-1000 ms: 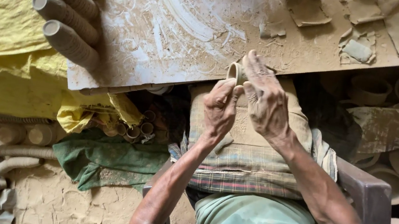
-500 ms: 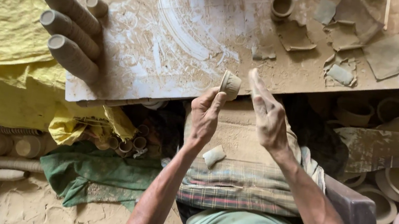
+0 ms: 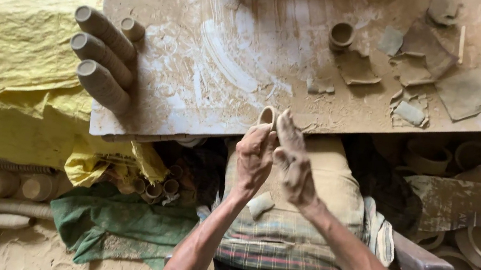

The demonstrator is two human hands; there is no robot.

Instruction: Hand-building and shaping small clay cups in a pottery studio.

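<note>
At the near edge of the dusty work board (image 3: 193, 116), above the lap: one small unfired clay cup (image 3: 267, 117), pinched in the fingers of the left hand (image 3: 254, 159), with the flat, extended fingers of the right hand (image 3: 292, 161) pressed against its side. Judged light, thin-walled and soft, easily dented; best taken by the thicker base, not the rim. Stacked cups (image 3: 100, 59) lay at the board's left edge.

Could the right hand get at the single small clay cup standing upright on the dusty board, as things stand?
Probably yes. The right hand is at the board's near edge, pressed against the small cup that the left hand holds. The upright clay cup stands further in, with only a flat clay scrap lying between.
</note>
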